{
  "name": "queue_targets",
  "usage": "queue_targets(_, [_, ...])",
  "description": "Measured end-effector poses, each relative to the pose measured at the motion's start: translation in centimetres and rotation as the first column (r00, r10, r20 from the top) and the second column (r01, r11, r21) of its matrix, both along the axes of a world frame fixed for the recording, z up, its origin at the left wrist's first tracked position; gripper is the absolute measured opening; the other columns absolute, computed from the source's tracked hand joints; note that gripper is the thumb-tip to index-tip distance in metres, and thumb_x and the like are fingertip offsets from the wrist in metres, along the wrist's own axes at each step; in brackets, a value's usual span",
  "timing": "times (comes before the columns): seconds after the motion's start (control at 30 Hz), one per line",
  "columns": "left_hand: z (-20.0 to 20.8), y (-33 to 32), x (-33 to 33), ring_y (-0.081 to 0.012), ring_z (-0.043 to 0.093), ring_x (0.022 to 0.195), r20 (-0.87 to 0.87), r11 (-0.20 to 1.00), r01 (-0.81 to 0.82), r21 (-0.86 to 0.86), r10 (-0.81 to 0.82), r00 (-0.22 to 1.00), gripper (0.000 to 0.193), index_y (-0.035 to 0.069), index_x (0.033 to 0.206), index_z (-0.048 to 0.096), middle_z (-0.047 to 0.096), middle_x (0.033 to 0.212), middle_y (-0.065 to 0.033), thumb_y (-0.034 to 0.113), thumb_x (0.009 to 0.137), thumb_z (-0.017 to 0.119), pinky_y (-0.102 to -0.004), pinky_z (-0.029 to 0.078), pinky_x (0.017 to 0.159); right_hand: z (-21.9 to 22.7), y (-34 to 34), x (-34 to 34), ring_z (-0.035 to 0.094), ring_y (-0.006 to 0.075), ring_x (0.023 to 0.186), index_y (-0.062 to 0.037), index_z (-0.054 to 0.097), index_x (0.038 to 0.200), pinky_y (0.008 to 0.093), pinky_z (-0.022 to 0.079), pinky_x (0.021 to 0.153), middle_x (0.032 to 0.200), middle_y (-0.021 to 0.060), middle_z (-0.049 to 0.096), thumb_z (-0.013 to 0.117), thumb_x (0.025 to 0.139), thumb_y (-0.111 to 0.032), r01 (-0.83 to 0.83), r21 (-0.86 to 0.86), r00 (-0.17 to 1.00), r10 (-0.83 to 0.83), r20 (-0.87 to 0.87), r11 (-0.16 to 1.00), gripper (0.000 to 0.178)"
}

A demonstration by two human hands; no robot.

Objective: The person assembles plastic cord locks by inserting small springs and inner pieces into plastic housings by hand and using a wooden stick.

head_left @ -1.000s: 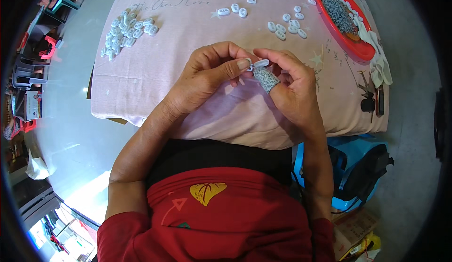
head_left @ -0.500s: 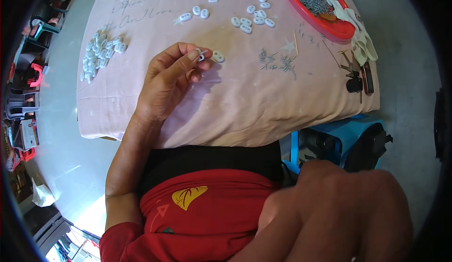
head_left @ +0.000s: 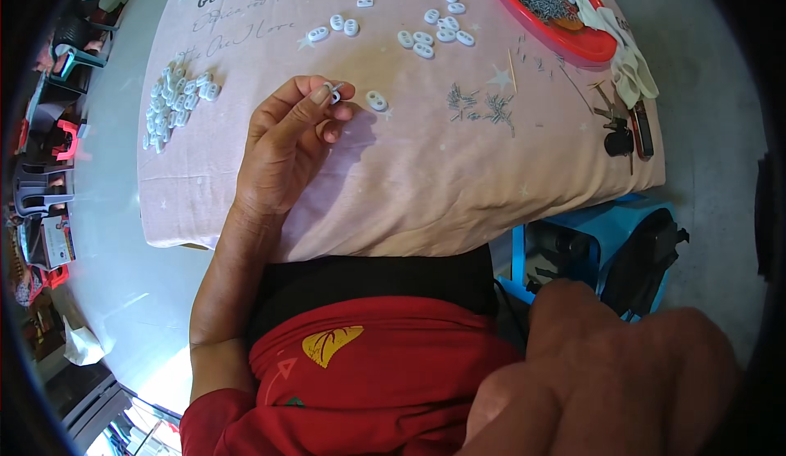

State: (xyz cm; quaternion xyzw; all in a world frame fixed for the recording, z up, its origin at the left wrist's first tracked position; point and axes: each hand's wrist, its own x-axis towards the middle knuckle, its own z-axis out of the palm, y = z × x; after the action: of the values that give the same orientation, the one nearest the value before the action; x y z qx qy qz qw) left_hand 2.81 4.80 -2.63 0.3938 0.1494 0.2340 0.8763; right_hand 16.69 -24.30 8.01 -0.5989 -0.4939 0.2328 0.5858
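My left hand is raised over the near half of the table, thumb and fingers pinching a small white plastic piece with a thin metal pin or screw at its top. Just right of those fingers, a white oval two-holed piece lies on the cloth. My right hand looms blurred at the lower right, close to the camera and away from the table. Its fingers are curled in, and whatever they hold is hidden. Loose small grey screws lie in a patch right of centre.
A pink cloth covers the table. White oval pieces are heaped at left, with more scattered at the back. A red tray of screws stands far right, a white glove over its edge. Keys lie near a brown-handled tool.
My left hand has shifted slightly left with the white piece, leaving a wider gap to the oval one on the cloth. My right hand has moved a little right. The view has shifted slightly.
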Motion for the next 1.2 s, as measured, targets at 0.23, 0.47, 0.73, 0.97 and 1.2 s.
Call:
queue_targets(0.23, [-0.1, 0.1, 0.0, -0.0141, 0.064, 0.090, -0.005, 1.000, -0.009, -0.002, 0.009, 1.000, 0.011, 0.002, 0.107, 0.061, 0.067, 0.109, -0.0127, 0.009, 0.099, 0.058, -0.0239, 0.046, 0.072, 0.3, 0.4, -1.0, 0.061, 0.0196, 0.075, 0.0002, 0.068, 0.102, 0.0320, 0.047, 0.063, 0.090, 0.0082, 0.067, 0.064, 0.082, -0.004, 0.073, -0.067, 0.996, -0.070, 0.049, 0.995, 0.021])
queue_targets(0.47, [0.1, -0.4, -0.4, -0.0149, 0.065, 0.093, -0.016, 0.999, -0.025, 0.027, 0.026, 1.000, 0.012, 0.001, 0.106, 0.061, 0.068, 0.109, -0.0130, 0.010, 0.099, 0.058, -0.0250, 0.049, 0.079, -0.3, -3.5, 3.8, 0.063, 0.0213, 0.077, -0.0008, 0.068, 0.103, 0.0339, 0.048, 0.064, 0.092, 0.0077, 0.068, 0.064, 0.081, -0.004, 0.119, -0.136, 0.988, -0.104, 0.112, 0.984, 0.023])
queue_targets(0.73, [0.8, -0.7, -1.7, -0.0141, 0.065, 0.094, -0.150, 0.987, 0.057, 0.152, -0.034, 0.988, 0.014, 0.001, 0.107, 0.062, 0.069, 0.106, -0.0107, 0.013, 0.101, 0.058, -0.0242, 0.052, 0.078, -6.3, 12.9, 2.4, 0.062, 0.0293, 0.080, -0.0018, 0.067, 0.101, 0.0401, 0.049, 0.068, 0.091, 0.0119, 0.066, 0.065, 0.078, -0.002, 0.209, -0.056, 0.753, -0.124, 0.646, 0.976, 0.024])
queue_targets(0.97, [0.1, 0.2, -1.6, -0.0138, 0.065, 0.093, 0.002, 0.995, 0.073, 0.067, -0.073, 0.997, 0.014, 0.000, 0.109, 0.060, 0.068, 0.108, -0.0127, 0.011, 0.101, 0.057, -0.0238, 0.053, 0.077, -8.2, 16.3, 1.9, 0.060, 0.0337, 0.085, -0.0049, 0.067, 0.097, 0.0443, 0.048, 0.073, 0.087, 0.0127, 0.062, 0.065, 0.077, -0.004, 0.210, -0.111, 0.656, -0.056, 0.753, 0.972, 0.020])
queue_targets(1.2, [0.3, -0.1, -1.4, -0.0133, 0.065, 0.094, -0.058, 0.993, 0.049, 0.107, -0.043, 0.997, 0.015, 0.000, 0.108, 0.061, 0.068, 0.109, -0.0109, 0.012, 0.100, 0.059, -0.0236, 0.053, 0.079, -7.8, 16.1, 1.3, 0.061, 0.0332, 0.084, -0.0041, 0.059, 0.089, 0.0447, 0.048, 0.073, 0.085, 0.0122, 0.062, 0.062, 0.075, 0.002, 0.153, -0.104, 0.713, -0.037, 0.701, 0.983, 0.016])
